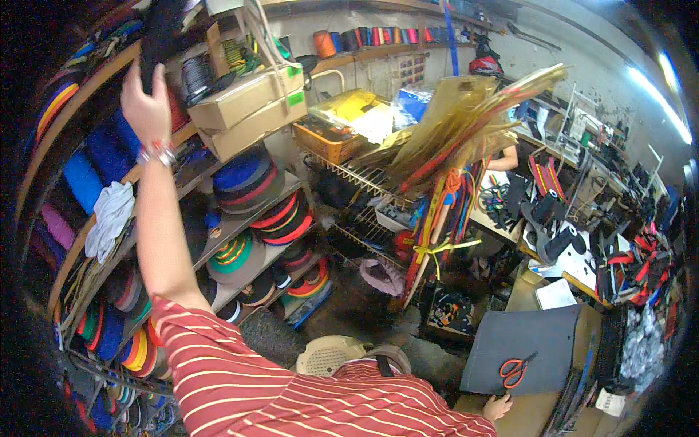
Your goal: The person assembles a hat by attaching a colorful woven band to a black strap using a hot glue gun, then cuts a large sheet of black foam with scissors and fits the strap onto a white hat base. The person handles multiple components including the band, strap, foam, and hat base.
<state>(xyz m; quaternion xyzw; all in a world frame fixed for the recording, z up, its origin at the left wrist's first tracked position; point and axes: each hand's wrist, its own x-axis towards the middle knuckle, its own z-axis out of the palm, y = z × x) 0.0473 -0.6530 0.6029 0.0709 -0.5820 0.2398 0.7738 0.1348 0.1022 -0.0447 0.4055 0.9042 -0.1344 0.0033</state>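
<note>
My left hand (148,108) reaches up to the high shelf at the upper left, its thumb and fingers around a dark strip of black material (159,36). The upper end of that strip runs out of the picture. At the lower right, my right hand (497,408) rests at the near edge of the worktable with its fingers laid out and nothing seen in them. Just beyond it, a pair of scissors with orange handles (513,373) lies on a dark grey sheet (484,346); the hand does not touch the scissors.
Shelves at the left hold rolls of coloured webbing (247,178) and a grey cloth (109,218). Cardboard boxes (251,102) jut out beside my left arm. A wire rack bears an orange basket (328,146) and bundled strips (451,131). Behind the bundle, another person's arm (506,156) shows.
</note>
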